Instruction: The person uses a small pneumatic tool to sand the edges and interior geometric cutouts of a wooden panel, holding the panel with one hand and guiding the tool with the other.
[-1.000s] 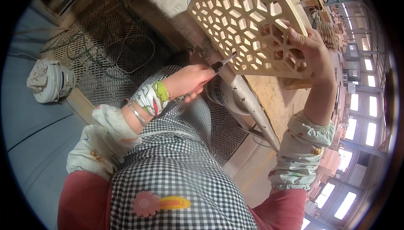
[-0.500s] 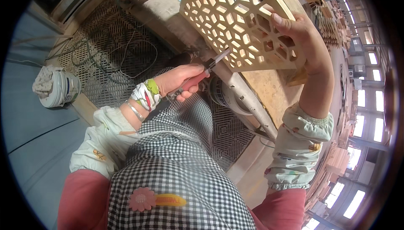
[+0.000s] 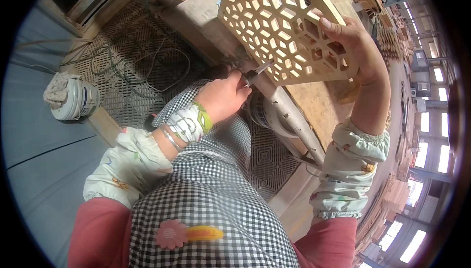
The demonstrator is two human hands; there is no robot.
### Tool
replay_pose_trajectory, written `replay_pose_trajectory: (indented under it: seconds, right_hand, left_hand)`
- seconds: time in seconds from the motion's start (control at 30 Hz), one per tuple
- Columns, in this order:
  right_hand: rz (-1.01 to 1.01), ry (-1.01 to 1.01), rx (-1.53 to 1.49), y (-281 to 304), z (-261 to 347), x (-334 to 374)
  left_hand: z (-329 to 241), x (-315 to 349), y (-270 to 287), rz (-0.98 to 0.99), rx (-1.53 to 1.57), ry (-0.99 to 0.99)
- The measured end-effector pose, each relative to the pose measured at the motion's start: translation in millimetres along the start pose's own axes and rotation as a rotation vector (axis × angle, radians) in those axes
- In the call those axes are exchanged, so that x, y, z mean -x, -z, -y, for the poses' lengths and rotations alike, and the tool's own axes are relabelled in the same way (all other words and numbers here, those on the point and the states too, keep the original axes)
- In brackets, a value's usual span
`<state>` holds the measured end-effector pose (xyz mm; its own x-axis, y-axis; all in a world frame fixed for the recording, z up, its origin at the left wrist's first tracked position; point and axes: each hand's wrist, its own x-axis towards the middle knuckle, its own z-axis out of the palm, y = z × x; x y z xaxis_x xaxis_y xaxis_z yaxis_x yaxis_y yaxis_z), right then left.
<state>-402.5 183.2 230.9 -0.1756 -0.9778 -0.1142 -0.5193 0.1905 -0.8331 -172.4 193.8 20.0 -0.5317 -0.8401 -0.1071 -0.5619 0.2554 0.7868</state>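
Note:
My right hand (image 3: 355,42) grips a pale wooden lattice panel (image 3: 279,27) by its right side, thumb on the front face and the other fingers behind or in the openings. The panel stands tilted over the bench and is pierced with many angular holes. My left hand (image 3: 223,96) is closed around a red-handled hand tool with a black collar and a slim pale tip (image 3: 265,66). Its red handle is now hidden under the hand. The tip reaches the panel's lower left edge, near the small holes; whether it touches or enters one I cannot tell.
A worn bench (image 3: 314,108) with a pale front rail (image 3: 294,120) stands beyond my lap. Under it sits a round bucket (image 3: 277,116). A white bucket with cloth (image 3: 73,98) stands at left, near cords on the grated mat (image 3: 132,47). Stacked wood (image 3: 395,40) lies at right.
My left hand has turned over, its back now facing up, and moved slightly right with the tool. The panel and right hand sit slightly further right and lower in view.

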Motion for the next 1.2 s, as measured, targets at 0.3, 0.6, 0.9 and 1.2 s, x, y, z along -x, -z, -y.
replay_pose_trajectory:
  seconds: [0.3, 0.6, 0.9, 1.2]
  right_hand:
    - [0.016, -0.05, 0.039, 5.6, -2.8, 2.1]
    - [-0.048, -0.052, -0.04, -16.9, 13.9, 9.9]
    - [0.061, -0.101, 0.014, -4.0, 7.8, -2.4]
    - [-0.131, -0.138, -0.171, -31.6, 24.4, 17.4]
  left_hand:
    - [-5.4, 3.0, -0.8, -0.129, -0.23, -0.044]
    - [4.5, -0.1, 10.2, 0.008, -0.066, -0.003]
    - [-2.6, 35.4, 37.7, -0.011, -0.082, -0.139]
    - [-24.7, 21.0, 14.6, 0.008, -0.233, -0.168]
